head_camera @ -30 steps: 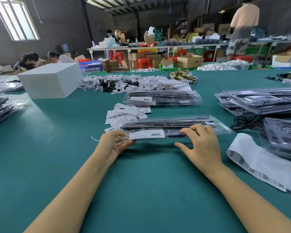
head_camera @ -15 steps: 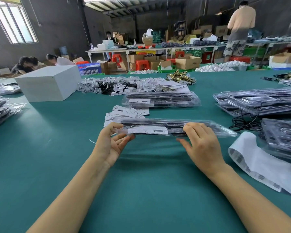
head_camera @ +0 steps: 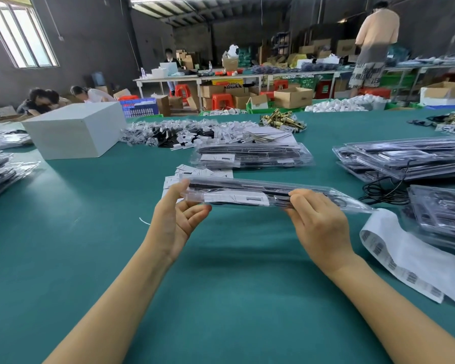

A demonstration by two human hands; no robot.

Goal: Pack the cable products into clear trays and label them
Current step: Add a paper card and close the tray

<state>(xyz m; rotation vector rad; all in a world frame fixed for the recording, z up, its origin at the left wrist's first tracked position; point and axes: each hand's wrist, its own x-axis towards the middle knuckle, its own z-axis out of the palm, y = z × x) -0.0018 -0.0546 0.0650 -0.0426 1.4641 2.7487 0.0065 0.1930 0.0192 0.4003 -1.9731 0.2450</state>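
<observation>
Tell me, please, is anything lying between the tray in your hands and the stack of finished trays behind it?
Only loose paper labels lie on the table between the held tray and the stack; lifted, it should pass over them.

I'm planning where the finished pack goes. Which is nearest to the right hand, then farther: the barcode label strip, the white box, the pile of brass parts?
Head view, from the right hand:
1. Barcode label strip, on the table just to its right.
2. Pile of brass parts, far side of the table, ahead.
3. White box, far left.
</observation>
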